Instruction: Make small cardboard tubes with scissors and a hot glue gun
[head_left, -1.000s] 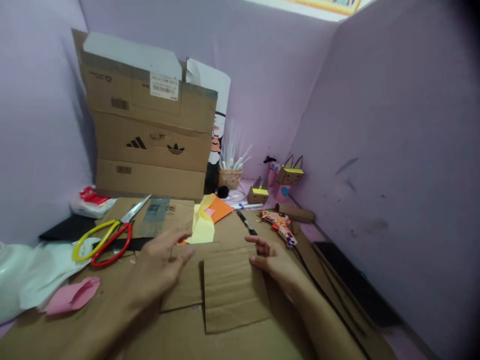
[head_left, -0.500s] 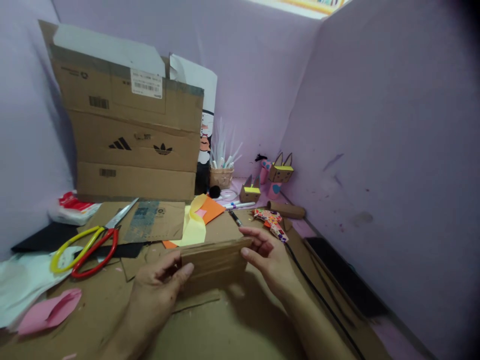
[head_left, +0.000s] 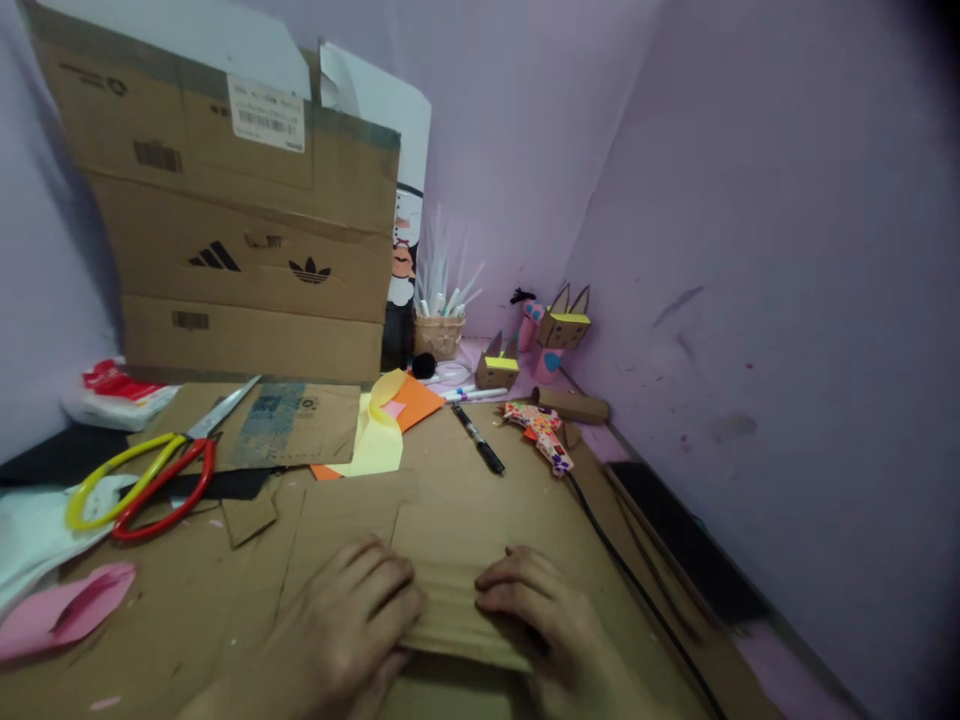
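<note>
Head cam: my L hand (head_left: 351,618) & R hand (head_left: 541,612) grip brown, creased, rectangular cardboard pc (head_left: 451,612); uneven pressure cd buckle it.

The cardboard piece (head_left: 452,612) is brown, the glue gun (head_left: 541,428) floral.

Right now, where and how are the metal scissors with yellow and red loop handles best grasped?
Probably by the yellow and red loop handles, from the near side with the left hand: the loops face the person, while the silver blades point away.
</note>
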